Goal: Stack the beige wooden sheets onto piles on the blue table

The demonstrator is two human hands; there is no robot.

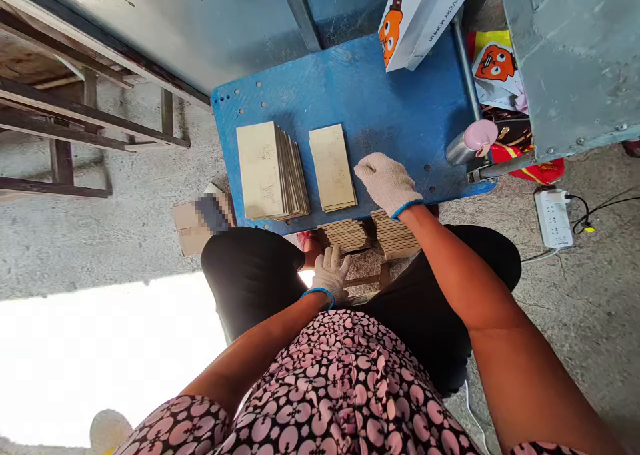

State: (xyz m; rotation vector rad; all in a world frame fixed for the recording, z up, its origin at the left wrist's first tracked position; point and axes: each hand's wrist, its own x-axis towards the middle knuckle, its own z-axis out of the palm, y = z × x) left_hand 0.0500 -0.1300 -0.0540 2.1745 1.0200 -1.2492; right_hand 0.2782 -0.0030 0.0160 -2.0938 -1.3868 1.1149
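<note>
My right hand [387, 182], in a white knit glove, rests on the blue table [390, 102] just right of a small stack of thin wooden plates [332, 167]; its fingers are curled and I see nothing in them. A larger, fanned stack of plates [270, 170] lies further left on the table. My left hand [330, 274], also gloved, reaches down between my knees and touches the low stacks of plates [350, 235] under the table's near edge, fingers stretched out.
A white carton with an orange cartoon figure [420, 15] leans at the table's far right. A metal flask with a pink lid [473, 142] sits by the right edge. A power strip [553, 218] lies on the concrete floor at right; wooden frames [75, 115] stand left.
</note>
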